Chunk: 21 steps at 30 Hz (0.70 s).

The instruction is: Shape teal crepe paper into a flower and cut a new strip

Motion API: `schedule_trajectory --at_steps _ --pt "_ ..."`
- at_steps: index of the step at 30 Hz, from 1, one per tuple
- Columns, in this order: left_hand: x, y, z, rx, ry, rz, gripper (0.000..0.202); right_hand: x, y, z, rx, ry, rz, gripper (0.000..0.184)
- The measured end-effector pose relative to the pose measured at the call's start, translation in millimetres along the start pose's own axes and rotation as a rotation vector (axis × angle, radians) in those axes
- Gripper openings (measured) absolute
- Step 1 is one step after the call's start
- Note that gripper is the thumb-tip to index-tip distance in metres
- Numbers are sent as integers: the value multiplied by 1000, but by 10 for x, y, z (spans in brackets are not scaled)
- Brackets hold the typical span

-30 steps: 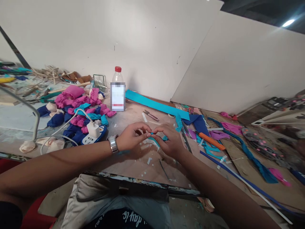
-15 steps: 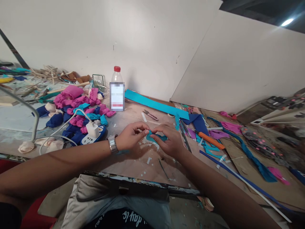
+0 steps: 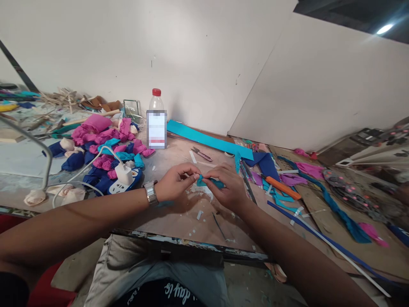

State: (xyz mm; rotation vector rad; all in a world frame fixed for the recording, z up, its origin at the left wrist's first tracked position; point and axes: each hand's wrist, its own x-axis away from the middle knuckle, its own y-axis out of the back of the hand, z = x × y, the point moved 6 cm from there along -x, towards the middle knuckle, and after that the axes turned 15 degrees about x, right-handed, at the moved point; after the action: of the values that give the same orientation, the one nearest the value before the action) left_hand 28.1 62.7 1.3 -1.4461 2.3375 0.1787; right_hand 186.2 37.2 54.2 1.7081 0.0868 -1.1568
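Both my hands meet over the middle of the worktable [image 3: 179, 221]. My left hand [image 3: 175, 184], with a metal watch on the wrist, pinches one end of a small teal fabric strip [image 3: 209, 182]. My right hand [image 3: 227, 187] pinches the same strip from the other side, fingers curled around it. The strip is bunched between the fingertips and partly hidden by them. White scraps lie on the table just under the hands.
A pile of pink, blue and teal fabric pieces [image 3: 105, 147] sits at the left beside a power strip with a white charger [image 3: 124, 177]. A red-capped bottle [image 3: 156, 121] stands behind. Small snips [image 3: 202, 154], a long teal sheet [image 3: 207, 140] and an orange knife [image 3: 283, 188] lie to the right.
The teal strip has been gathered tighter between my fingertips. My hands have stayed in nearly the same place.
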Motion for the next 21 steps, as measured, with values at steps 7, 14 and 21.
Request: schedule_trajectory --at_steps 7,14,21 --pt "10 3 -59 -123 -96 4 30 13 -16 -25 19 -23 10 4" --pt "30 -32 -126 -222 -160 56 29 18 -29 -35 33 -41 36 5" --pt "36 -48 -113 -215 -142 76 31 34 -60 -66 36 -66 59 11"
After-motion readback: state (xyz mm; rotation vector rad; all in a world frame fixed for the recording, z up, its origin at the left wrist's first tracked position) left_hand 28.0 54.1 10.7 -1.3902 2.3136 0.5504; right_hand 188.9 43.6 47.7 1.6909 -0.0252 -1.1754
